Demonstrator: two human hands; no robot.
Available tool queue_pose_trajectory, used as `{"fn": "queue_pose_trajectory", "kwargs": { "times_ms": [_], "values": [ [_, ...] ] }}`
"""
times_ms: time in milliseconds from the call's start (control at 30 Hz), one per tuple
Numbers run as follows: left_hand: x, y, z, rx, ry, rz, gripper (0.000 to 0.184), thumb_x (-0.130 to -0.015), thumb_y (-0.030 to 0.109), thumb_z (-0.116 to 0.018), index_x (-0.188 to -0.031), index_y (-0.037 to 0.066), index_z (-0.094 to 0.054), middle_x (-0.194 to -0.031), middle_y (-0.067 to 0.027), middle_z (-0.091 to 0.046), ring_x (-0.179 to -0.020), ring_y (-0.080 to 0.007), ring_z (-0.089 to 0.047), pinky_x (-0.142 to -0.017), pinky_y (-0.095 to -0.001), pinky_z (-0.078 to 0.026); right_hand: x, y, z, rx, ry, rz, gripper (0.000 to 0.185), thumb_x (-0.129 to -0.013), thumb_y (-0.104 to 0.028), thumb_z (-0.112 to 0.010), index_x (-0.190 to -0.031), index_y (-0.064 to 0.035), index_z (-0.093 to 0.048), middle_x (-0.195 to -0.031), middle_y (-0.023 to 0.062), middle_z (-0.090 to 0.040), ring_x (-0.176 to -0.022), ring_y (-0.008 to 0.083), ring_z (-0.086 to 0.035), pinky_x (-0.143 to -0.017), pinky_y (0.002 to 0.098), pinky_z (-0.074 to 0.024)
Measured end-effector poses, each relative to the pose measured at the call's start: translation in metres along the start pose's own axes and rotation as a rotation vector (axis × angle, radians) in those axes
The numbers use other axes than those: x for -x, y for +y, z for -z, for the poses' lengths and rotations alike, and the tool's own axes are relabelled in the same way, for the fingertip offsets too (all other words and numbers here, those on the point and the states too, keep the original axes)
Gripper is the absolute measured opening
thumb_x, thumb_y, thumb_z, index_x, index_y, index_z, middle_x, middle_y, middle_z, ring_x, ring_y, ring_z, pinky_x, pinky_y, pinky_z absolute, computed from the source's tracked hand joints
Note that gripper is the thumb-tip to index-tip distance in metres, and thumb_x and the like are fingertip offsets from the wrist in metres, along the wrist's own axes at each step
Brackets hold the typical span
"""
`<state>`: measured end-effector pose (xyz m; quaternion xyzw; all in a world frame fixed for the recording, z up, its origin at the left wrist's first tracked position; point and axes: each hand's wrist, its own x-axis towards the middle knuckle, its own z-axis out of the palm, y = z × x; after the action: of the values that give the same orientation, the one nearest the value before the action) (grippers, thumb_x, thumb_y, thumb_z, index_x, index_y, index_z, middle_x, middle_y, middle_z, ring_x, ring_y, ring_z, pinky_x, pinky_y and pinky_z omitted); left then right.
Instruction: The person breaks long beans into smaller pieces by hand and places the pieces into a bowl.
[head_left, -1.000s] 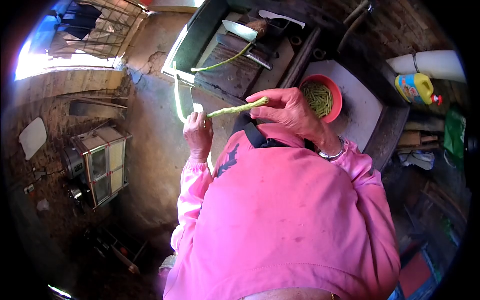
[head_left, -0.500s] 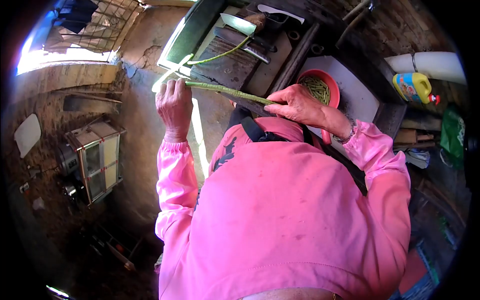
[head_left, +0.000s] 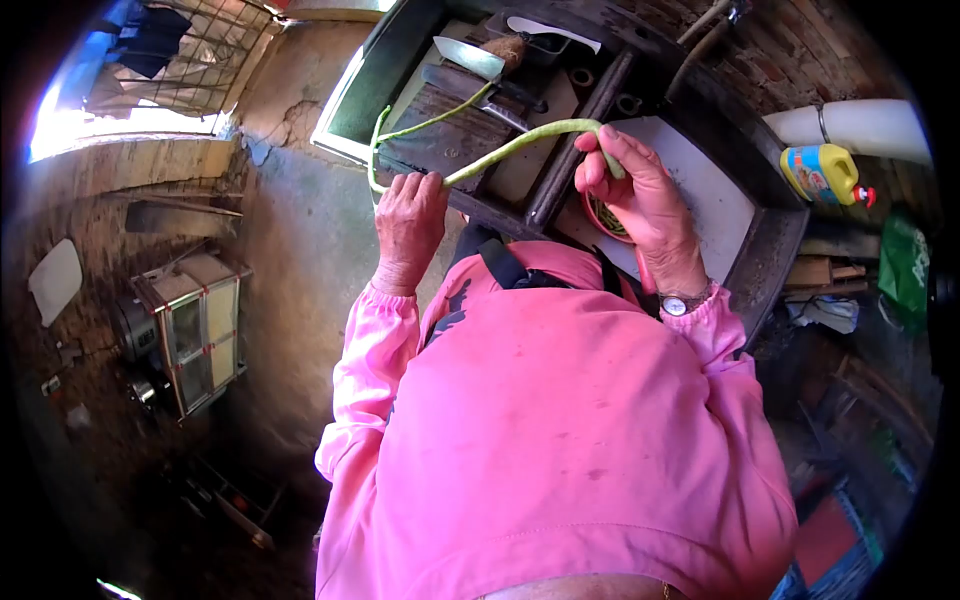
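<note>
My left hand (head_left: 410,225) is closed around a long green bean (head_left: 530,137), a yard-long bean by its look. From there the bean arches up to my right hand (head_left: 650,200), whose thumb and fingers pinch it close to its end. On the other side of my left fist a green length loops upward, and a thin bean (head_left: 440,118) reaches across the dark wooden board (head_left: 440,150). Below my right hand, partly covered by it, sits a red bowl (head_left: 597,222) with cut bean pieces inside.
A cleaver (head_left: 468,57) and another knife (head_left: 505,115) lie on the counter by a brown scrubber (head_left: 505,50). A yellow bottle (head_left: 825,173) with a red cap stands at the right, near a white pipe (head_left: 870,132). A screened cabinet (head_left: 200,315) is at the left.
My left hand has moved right and slightly down. The right hand has turned upward and risen, so the bean now bends in an arch. More of the red bowl is covered.
</note>
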<state>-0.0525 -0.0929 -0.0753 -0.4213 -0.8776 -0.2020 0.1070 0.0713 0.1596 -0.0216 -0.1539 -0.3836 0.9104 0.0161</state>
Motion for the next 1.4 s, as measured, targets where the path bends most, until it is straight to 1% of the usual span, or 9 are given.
{"fn": "queue_pose_trajectory", "kwargs": {
  "times_ms": [667,767,833,900,1100,1167,1200,1300,1400],
  "values": [
    [0.021,0.031,-0.025,-0.06,-0.287,-0.046,0.01,-0.085,0.017,-0.061,-0.084,0.009,-0.055,-0.081,-0.0078,-0.056,-0.08,-0.0281,-0.057,-0.067,-0.0414,-0.046,-0.016,0.056,0.097,-0.281,0.385,-0.117,0.021,-0.092,-0.02,-0.064,-0.099,-0.0004,-0.065,-0.078,0.0049,-0.066,-0.071,0.0136,-0.065,-0.057,0.0177,-0.0499],
    [0.042,0.005,-0.034,-0.211,-0.338,0.026,0.007,-0.084,0.014,-0.06,-0.084,0.009,-0.055,-0.081,-0.0078,-0.057,-0.08,-0.0279,-0.058,-0.067,-0.0413,-0.046,-0.014,0.044,0.163,-0.182,0.414,0.136,0.02,-0.093,-0.018,-0.061,-0.096,0.0016,-0.064,-0.079,0.0088,-0.067,-0.072,0.0168,-0.067,-0.065,0.0183,-0.0531],
    [0.056,-0.02,-0.028,-0.215,-0.344,0.091,0.006,-0.083,0.013,-0.06,-0.083,0.009,-0.055,-0.079,-0.0073,-0.057,-0.079,-0.0276,-0.058,-0.066,-0.0411,-0.045,-0.002,0.025,0.232,-0.159,0.74,0.293,0.024,-0.091,-0.019,-0.063,-0.097,0.0037,-0.063,-0.082,0.0118,-0.067,-0.072,0.0174,-0.067,-0.064,0.0194,-0.0533],
    [0.044,-0.01,-0.015,-0.23,-0.337,0.085,0.004,-0.08,0.011,-0.059,-0.083,0.009,-0.057,-0.081,-0.0082,-0.058,-0.081,-0.0276,-0.058,-0.069,-0.0406,-0.046,0.024,0.0,0.235,0.291,0.861,0.29,0.03,-0.09,-0.024,-0.064,-0.098,0.0042,-0.062,-0.081,0.0121,-0.068,-0.071,0.0176,-0.067,-0.064,0.0206,-0.0531],
    [0.016,0.004,-0.025,-0.196,-0.209,-0.017,0.01,-0.083,0.016,-0.061,-0.083,0.009,-0.055,-0.082,-0.0074,-0.057,-0.081,-0.0285,-0.057,-0.068,-0.0409,-0.045,0.01,0.068,0.263,0.884,0.625,-0.098,0.044,-0.092,-0.041,-0.057,-0.097,0.0017,-0.067,-0.076,0.0101,-0.07,-0.067,0.0155,-0.067,-0.062,0.0265,-0.0531],
    [0.018,0.005,-0.025,-0.22,-0.234,-0.038,0.009,-0.083,0.016,-0.061,-0.085,0.009,-0.056,-0.082,-0.0069,-0.057,-0.081,-0.0286,-0.057,-0.069,-0.0412,-0.045,0.0,0.091,0.276,1.408,0.572,-0.195,0.043,-0.092,-0.044,-0.056,-0.094,-0.0034,-0.069,-0.074,0.0094,-0.07,-0.07,0.0185,-0.068,-0.065,0.0323,-0.052],
    [0.018,0.006,-0.023,-0.237,-0.248,-0.044,0.008,-0.083,0.016,-0.061,-0.085,0.009,-0.056,-0.082,-0.0068,-0.057,-0.081,-0.0284,-0.057,-0.069,-0.0412,-0.045,0.002,0.088,0.253,1.52,0.606,-0.186,0.038,-0.091,-0.044,-0.054,-0.09,-0.0098,-0.071,-0.084,0.0162,-0.068,-0.084,0.0335,-0.067,-0.074,0.0414,-0.0495],
    [0.017,0.008,-0.019,-0.244,-0.253,-0.038,0.008,-0.082,0.015,-0.062,-0.084,0.009,-0.057,-0.082,-0.0063,-0.057,-0.081,-0.0278,-0.057,-0.069,-0.0408,-0.045,-0.005,0.078,0.231,1.464,0.489,-0.012,0.039,-0.091,-0.044,-0.054,-0.094,-0.0098,-0.072,-0.088,0.0181,-0.068,-0.085,0.0319,-0.068,-0.074,0.0397,-0.0502],
    [0.017,0.012,-0.015,-0.249,-0.244,-0.041,0.008,-0.081,0.015,-0.062,-0.084,0.01,-0.057,-0.081,-0.0059,-0.057,-0.08,-0.0273,-0.057,-0.069,-0.04,-0.045,-0.012,0.04,0.154,1.101,0.332,0.157,0.029,-0.093,-0.028,-0.06,-0.109,-0.0059,-0.068,-0.083,0.0109,-0.069,-0.074,0.0177,-0.066,-0.07,0.029,-0.0517]
  ]
}}
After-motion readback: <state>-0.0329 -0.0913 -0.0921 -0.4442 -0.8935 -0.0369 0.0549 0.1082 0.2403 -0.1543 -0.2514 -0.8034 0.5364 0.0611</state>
